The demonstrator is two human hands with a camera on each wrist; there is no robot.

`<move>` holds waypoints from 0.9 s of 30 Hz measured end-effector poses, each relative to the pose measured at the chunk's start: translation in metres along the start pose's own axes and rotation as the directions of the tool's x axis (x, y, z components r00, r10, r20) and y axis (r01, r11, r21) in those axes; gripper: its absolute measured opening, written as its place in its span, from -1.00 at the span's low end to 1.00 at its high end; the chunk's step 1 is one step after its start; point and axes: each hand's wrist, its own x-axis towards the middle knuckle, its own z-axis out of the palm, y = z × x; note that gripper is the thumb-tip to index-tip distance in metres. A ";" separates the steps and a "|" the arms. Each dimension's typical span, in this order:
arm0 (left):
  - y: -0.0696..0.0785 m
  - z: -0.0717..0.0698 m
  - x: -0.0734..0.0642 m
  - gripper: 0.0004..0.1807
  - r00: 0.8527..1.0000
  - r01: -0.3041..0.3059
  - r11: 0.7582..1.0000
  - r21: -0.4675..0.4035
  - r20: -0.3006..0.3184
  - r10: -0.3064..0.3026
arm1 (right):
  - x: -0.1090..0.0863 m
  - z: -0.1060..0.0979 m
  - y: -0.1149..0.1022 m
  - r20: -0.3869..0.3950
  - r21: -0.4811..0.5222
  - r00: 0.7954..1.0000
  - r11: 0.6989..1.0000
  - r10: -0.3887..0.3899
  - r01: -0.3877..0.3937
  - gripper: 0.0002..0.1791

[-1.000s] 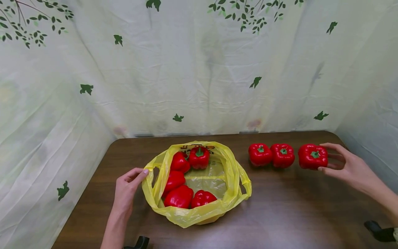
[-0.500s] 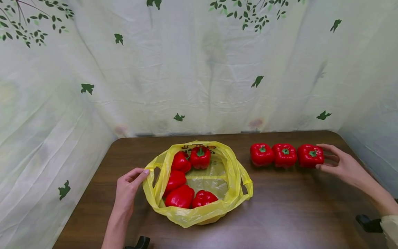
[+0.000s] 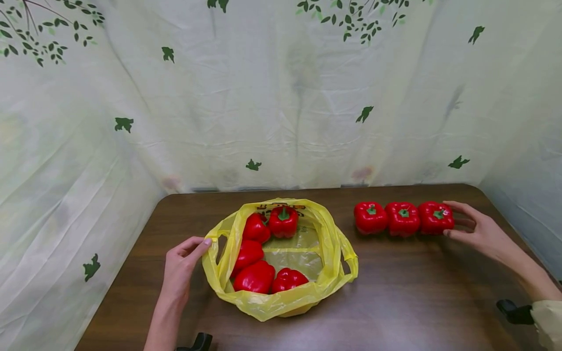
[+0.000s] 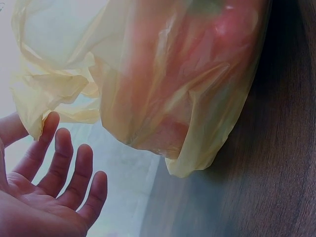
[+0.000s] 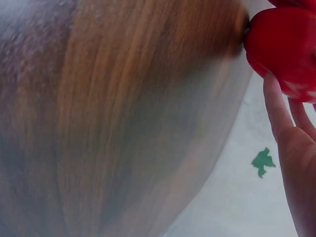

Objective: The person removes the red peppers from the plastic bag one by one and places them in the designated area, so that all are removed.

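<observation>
A yellow plastic bag point(image 3: 333, 273) stands with its mouth wide on the brown table, several red bell peppers point(image 3: 253, 277) inside. My left hand point(image 3: 177, 265) pinches the bag's left handle between thumb and forefinger; in the left wrist view the other fingers are spread apart from the bag. On the right, three red bell peppers stand in a row, stems up. My right hand point(image 3: 487, 234) grips the rightmost bell pepper point(image 3: 434, 218) from its right side, thumb in front and fingers behind. That pepper touches or nearly touches the middle bell pepper point(image 3: 402, 219); the left bell pepper point(image 3: 371, 218) is beside it.
The brown wooden table point(image 3: 395, 302) ends at a pale curtain point(image 3: 281, 107) with printed leaves, which also hangs along both sides. Black straps or mounts point(image 3: 514, 312) show near both wrists.
My right hand has moved left with the rightmost bell pepper, closing the gap to the middle one. My left hand still pinches the bag handle; the whole view has shifted slightly.
</observation>
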 end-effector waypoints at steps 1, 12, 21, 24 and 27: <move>0.000 0.000 0.000 -0.62 1.000 -0.001 1.000 -0.001 0.000 0.001 | 0.000 0.000 0.000 0.004 -0.001 1.000 1.000 0.006 -0.006 -0.21; 0.002 0.000 0.000 -0.62 1.000 0.001 1.000 -0.003 0.006 -0.001 | -0.002 -0.001 -0.006 0.036 0.009 0.994 0.995 0.099 -0.099 -0.14; 0.000 0.001 0.000 -0.63 1.000 -0.013 1.000 -0.003 0.001 0.013 | 0.001 0.002 -0.007 0.026 -0.040 0.989 0.989 0.143 -0.141 -0.11; 0.000 0.001 0.000 -0.63 1.000 -0.013 1.000 -0.001 0.004 0.013 | 0.003 0.002 -0.005 0.026 -0.040 0.992 0.992 0.124 -0.123 -0.13; 0.000 0.001 0.001 -0.63 1.000 -0.014 1.000 -0.001 0.006 0.014 | 0.003 0.002 -0.004 0.025 -0.025 0.996 0.996 0.089 -0.089 -0.16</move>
